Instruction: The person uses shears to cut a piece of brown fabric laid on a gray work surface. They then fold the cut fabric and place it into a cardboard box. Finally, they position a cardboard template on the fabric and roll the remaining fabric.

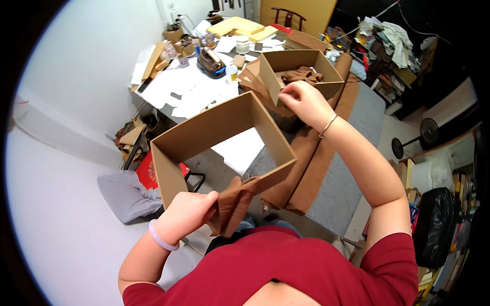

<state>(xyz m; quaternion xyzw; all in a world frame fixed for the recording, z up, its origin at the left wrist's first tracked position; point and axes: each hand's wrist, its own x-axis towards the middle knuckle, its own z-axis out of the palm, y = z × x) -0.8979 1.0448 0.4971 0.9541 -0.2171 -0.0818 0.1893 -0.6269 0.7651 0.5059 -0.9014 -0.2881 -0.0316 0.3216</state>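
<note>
My left hand [190, 214] grips a bottomless rectangular cardboard frame [209, 124] together with brown cloth [235, 206] folded over its near side, held up in front of my body. My right hand [303, 104] reaches out beyond the frame, fingers pinched on the near left corner of a second cardboard box [288, 59], which sits farther back with crumpled brown cloth [301, 74] inside.
A grey worktable [352, 163] carries long brown fabric rolls [306, 168]. Behind are white sheets [194, 92], an iron [209, 65], jars and yellow boards [235, 25]. A red seat [147, 170] is below left; a standing fan [427, 131] and stacked clutter are right.
</note>
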